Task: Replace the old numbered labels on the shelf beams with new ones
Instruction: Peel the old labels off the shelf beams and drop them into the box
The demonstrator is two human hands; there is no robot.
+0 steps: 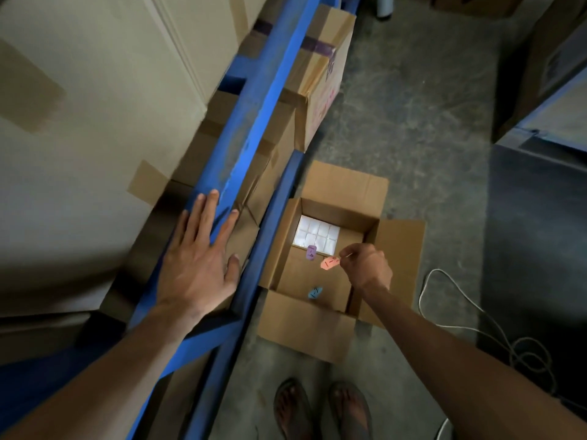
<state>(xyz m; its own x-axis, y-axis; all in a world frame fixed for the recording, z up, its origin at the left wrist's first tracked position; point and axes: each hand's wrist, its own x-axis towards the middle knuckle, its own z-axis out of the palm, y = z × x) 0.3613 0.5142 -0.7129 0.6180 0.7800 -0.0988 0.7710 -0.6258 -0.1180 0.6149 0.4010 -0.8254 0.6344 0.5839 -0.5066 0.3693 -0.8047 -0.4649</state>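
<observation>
— Sandalled feet [322,408] stand on bare concrete, just short of the open carton [305,325]. What do you see?

— I see my left hand [197,265] spread flat across the blue shelf beam [254,128]. My right hand [365,265] pinches a pink label [329,263] over the carton; purple [311,251] and blue [315,292] labels lie inside.

We see grey concrete floor [413,128] bearing open brown cardboard box [320,331], white coiled cable [521,354]; blue metal shelf beam [254,112] carrying taped cartons [320,74].
</observation>
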